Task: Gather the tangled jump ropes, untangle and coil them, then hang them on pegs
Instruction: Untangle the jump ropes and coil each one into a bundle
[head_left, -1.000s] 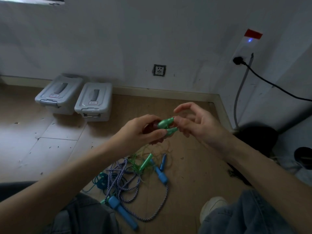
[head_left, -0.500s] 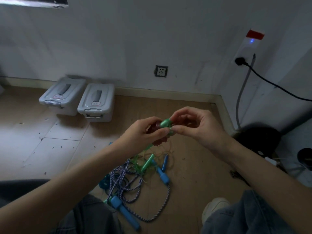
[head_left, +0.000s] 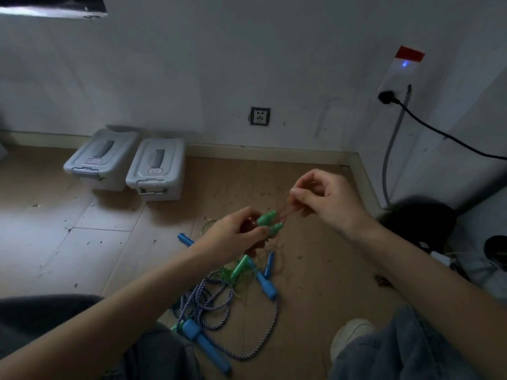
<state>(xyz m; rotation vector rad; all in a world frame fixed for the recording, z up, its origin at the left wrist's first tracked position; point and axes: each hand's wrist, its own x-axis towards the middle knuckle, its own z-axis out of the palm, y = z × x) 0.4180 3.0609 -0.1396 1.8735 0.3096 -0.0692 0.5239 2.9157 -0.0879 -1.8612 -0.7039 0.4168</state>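
1. Wooden plank floor [head_left: 68,242] runs to a white wall, where two grey lidded plastic boxes [head_left: 129,165] stand side by side against the skirting.
2. Held above the floor, the pair of green plastic jump-rope handles [head_left: 270,223] lies in the left hand [head_left: 233,237], whose fingers are curled round them and round a dark red bundle that is too dim to identify.
3. From the handle tips a thin reddish cord [head_left: 285,209] runs up to the right hand [head_left: 329,201], pinched between thumb and fingertips and drawn fairly taut.
4. I judge this cord light, thin, limp and prone to kinking or snagging, so it is best held at the stiff handles, with the cord fed through a light pinch.
5. Below on the floor lies the tangled heap: a blue-and-white twisted braided rope [head_left: 247,325] with chunky blue plastic handles [head_left: 205,344], probably thicker, heavier and easier to coil, knotted with thin green cord [head_left: 233,278] and another green handle [head_left: 241,266].
6. No pegs are in view.
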